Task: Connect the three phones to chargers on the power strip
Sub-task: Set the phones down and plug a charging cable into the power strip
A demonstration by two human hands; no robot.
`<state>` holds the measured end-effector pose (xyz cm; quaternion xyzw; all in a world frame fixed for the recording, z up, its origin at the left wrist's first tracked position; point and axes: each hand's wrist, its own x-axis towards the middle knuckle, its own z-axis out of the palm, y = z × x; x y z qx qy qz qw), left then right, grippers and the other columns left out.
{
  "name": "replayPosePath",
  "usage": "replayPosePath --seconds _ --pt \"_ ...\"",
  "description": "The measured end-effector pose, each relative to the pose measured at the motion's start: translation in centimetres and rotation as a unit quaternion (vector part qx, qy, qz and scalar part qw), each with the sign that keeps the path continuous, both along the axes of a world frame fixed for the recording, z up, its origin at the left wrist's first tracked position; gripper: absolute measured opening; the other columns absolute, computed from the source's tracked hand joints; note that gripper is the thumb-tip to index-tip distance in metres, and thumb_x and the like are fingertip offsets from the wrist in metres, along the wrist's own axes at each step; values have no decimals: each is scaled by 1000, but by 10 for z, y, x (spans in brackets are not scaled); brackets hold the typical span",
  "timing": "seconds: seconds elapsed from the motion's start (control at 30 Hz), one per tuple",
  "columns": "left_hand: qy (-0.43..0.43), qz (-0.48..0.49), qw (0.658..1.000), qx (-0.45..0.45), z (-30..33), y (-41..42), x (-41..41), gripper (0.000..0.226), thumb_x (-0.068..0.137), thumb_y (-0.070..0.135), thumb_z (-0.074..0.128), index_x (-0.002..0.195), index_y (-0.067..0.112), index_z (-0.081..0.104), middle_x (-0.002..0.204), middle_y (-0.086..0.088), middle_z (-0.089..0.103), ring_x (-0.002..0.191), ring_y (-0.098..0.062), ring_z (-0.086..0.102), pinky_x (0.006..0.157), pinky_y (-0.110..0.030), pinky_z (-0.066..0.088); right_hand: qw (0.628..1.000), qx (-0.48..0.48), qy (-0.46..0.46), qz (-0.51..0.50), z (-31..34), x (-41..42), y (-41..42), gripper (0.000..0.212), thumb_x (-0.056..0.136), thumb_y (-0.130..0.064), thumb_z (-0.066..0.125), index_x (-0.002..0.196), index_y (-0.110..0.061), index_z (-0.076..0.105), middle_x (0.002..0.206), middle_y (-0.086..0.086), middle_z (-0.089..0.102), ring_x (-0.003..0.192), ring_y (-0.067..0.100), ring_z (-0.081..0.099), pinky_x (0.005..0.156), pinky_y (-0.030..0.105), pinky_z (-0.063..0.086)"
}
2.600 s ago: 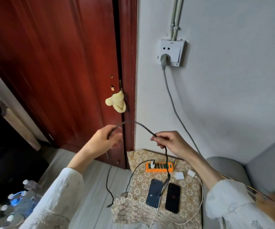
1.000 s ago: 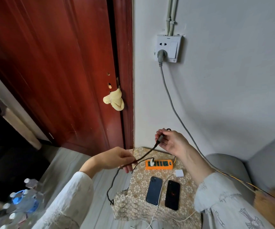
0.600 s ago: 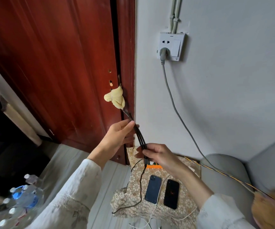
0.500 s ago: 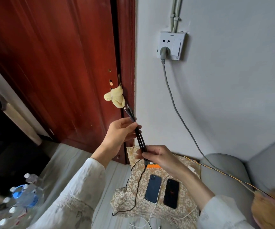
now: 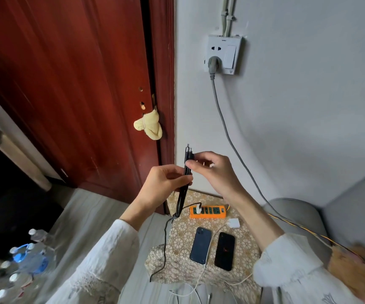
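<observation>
My left hand (image 5: 166,185) grips a black multi-head charging cable (image 5: 182,194) held upright in the air. My right hand (image 5: 214,172) pinches the cable's connector tips (image 5: 188,153) at the top. The cable runs down to a white plug in the orange power strip (image 5: 212,212) on a patterned stool (image 5: 177,266). A dark blue phone (image 5: 200,245) and a black phone (image 5: 225,251) lie face down side by side on the stool. A white charger block (image 5: 234,223) with a white cable (image 5: 205,264) lies next to them. A third phone is not in view.
A grey cord (image 5: 227,132) runs from the wall socket (image 5: 223,54) down past my right arm. A red wooden door (image 5: 67,84) with a yellow cloth (image 5: 149,126) stands left. Water bottles (image 5: 23,260) sit bottom left; a grey sofa (image 5: 330,216) is right.
My hands have come together at chest height. The right hand rose from low on the cable to pinch the connector tips above my left hand.
</observation>
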<state>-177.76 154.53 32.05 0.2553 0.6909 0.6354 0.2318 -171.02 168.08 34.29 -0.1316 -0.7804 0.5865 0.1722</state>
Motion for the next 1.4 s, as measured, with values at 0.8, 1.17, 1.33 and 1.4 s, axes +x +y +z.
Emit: replayPosePath --seconds 0.8,1.17,1.33,1.4 --pt "-167 -18 984 63 -14 -6 -4 19 91 24 52 91 9 63 87 -8 72 80 -23 70 66 -24 55 990 -136 -23 -22 -12 -6 5 10 70 -17 77 64 -14 69 61 -8 69 61 -4 63 58 3 44" --pt "22 61 994 -88 -53 -4 15 15 86 5 57 95 15 64 91 -1 69 83 -8 64 80 -18 51 970 -174 -165 -34 -53 -2 5 22 71 -30 75 63 -11 70 64 -7 69 60 -6 60 73 24 46" --pt "-55 39 993 -93 -76 3 20 17 92 16 50 79 16 61 61 -4 60 58 -16 58 70 -37 55 965 -181 -189 -28 -76 -9 2 15 70 -32 75 67 -18 73 63 -12 71 61 -9 63 65 17 39" --pt "-59 67 988 -129 -97 0 19 23 93 17 47 73 17 60 54 -3 52 48 -14 52 62 -38 55 962 -178 -208 -19 -99 -9 1 6 74 -30 73 71 -25 73 64 -20 70 63 -12 61 64 14 39"
